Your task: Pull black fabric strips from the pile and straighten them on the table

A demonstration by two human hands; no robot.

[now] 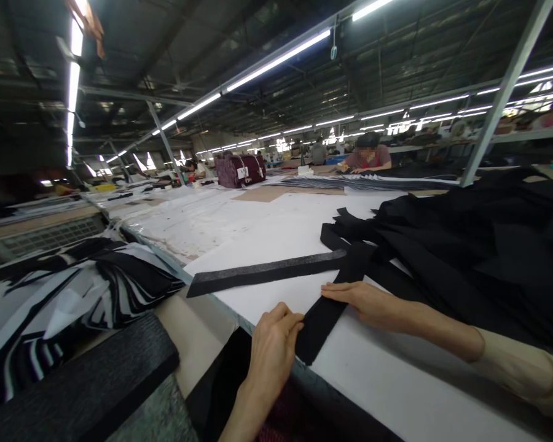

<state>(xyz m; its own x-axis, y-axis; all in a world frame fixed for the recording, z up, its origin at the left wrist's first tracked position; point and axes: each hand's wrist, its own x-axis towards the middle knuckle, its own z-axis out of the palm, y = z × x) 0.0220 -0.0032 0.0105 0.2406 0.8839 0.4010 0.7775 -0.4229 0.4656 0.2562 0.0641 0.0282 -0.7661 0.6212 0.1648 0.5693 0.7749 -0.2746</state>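
A black fabric strip [325, 322] lies at a slant over the white table, its near end at the table's front edge. My left hand [276, 334] pinches the left edge of this strip between thumb and fingers. Laid flat across the strip a little farther up, my right hand [362, 299] has its fingers stretched out and pointing left. Another dark strip [262, 273], with a greyish band along its upper part, stretches leftward from the first one and overhangs the edge slightly.
To the right rises a big heap of black fabric pieces [488, 245]. Below left are stacked black and white pieces [83, 288] and a thick dark block [92, 374]. Farther off stand a maroon bundle [240, 170], a metal post [507, 92] and a person [368, 156] across the table.
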